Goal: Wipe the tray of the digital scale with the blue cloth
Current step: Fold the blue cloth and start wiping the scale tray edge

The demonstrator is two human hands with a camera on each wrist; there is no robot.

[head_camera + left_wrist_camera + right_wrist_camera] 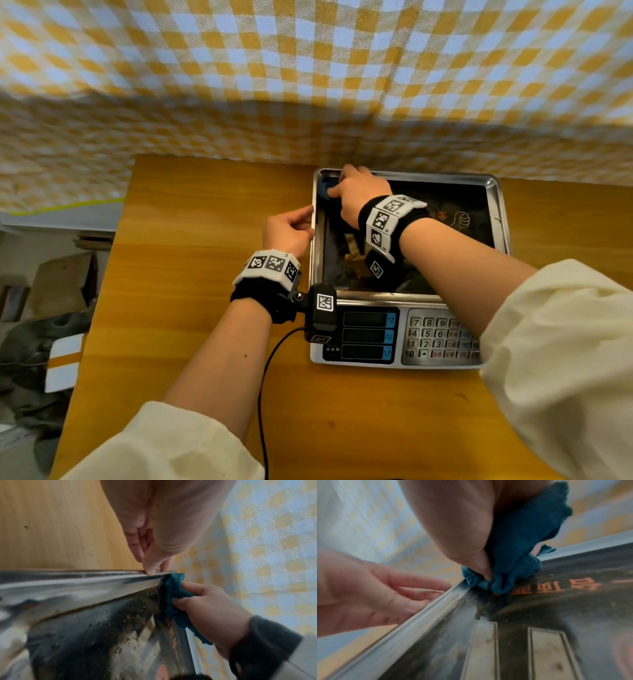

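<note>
The right hand (359, 192) is closed round the bunched blue cloth (173, 596), which is pressed into the far left corner of the tray (493, 219), where floor and raised rim meet. The cloth is wadded into a small lump rather than spread flat, probably so that it can be driven into the corner where grime collects. The left hand (287, 233) is set against the tray's left rim from the outside, its thumb and fingertips pinching or pressing the edge; whether the rim is truly gripped cannot be told, as the fingers are only partly seen. This hold is judged to be a brace, so that the tray is kept from sliding on the scale (370, 335) under the pressure of wiping.

The tray sits on top of the scale, on the worktop (205, 274), towards its right and far side. It is a shallow rectangular steel pan, lying flat and open upward. Its long axis runs left to right across the person's view, parallel to the worktop's far edge, with the short sides to left and right. The scale's display and keypad (442, 337) face the person, just below the tray's near rim.

The tray floor is dark and speckled with residue, so most of the wiping is judged to remain.
</note>
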